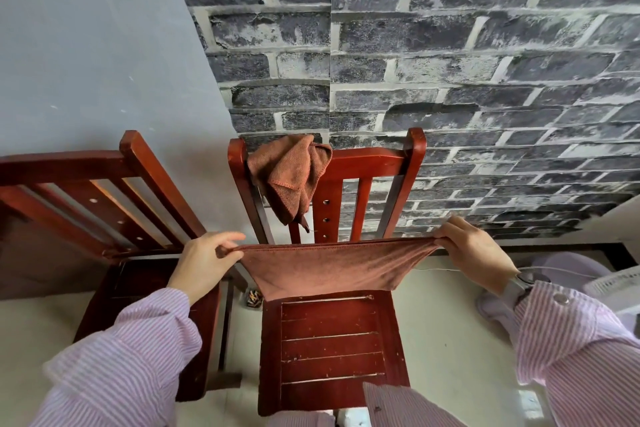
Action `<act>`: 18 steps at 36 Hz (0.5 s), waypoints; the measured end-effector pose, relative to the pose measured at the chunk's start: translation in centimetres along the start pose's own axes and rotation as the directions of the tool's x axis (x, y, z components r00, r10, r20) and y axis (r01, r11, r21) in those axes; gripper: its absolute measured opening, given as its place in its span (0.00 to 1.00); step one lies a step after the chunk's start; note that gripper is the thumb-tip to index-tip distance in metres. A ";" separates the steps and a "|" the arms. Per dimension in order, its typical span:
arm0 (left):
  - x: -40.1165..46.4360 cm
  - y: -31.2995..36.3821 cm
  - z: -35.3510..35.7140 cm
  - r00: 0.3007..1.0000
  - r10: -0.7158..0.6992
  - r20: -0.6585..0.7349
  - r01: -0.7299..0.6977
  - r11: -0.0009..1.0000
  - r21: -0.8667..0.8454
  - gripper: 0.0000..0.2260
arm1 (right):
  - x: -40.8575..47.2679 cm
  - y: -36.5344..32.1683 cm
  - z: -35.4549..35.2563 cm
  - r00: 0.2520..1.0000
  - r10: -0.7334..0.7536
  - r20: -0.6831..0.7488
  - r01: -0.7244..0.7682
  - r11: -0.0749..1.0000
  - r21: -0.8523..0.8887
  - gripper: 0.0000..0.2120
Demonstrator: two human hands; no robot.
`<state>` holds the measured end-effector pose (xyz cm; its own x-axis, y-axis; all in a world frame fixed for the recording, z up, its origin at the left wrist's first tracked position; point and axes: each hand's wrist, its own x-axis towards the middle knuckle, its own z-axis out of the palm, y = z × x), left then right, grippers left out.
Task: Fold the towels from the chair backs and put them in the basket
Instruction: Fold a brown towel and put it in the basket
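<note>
The left hand and right hand each pinch a top corner of a rust-brown towel, stretched taut between them above the seat of the middle chair. A second towel hangs bunched over that chair's top rail, near its left post

Pale floor — two red wooden chairs, perhaps small litter.

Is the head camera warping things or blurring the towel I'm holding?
Head view: wide-angle bending curves the grey brick-pattern wall; the stretched rust-brown towel between left hand and right hand is sharp; light soft, no glare.
</note>
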<state>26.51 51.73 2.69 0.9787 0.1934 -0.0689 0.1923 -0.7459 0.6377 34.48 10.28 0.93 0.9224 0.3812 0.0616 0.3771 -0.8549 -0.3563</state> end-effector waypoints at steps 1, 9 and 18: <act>0.1 -0.2 0.3 1.000 0.021 -0.002 -0.021 0.999 0.038 0.09 | 0.1 0.0 0.2 1.000 0.016 0.001 -0.016 1.000 0.001 0.02; 2.9 0.1 2.5 0.993 -0.038 -0.112 0.059 0.979 0.195 0.05 | 3.4 -0.8 1.5 0.975 0.212 -0.063 -0.215 0.975 -0.045 0.07; 2.1 -1.7 3.0 0.948 0.251 -0.196 -0.196 0.945 0.262 0.05 | 2.0 -0.8 2.7 0.937 0.155 -0.313 -0.146 0.988 0.051 0.09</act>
<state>28.46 51.43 -0.85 0.9620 0.1212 0.2445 0.0091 -0.9097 0.4152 35.74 12.69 -1.16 0.9487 0.1149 0.2946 0.2338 -0.8822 -0.4088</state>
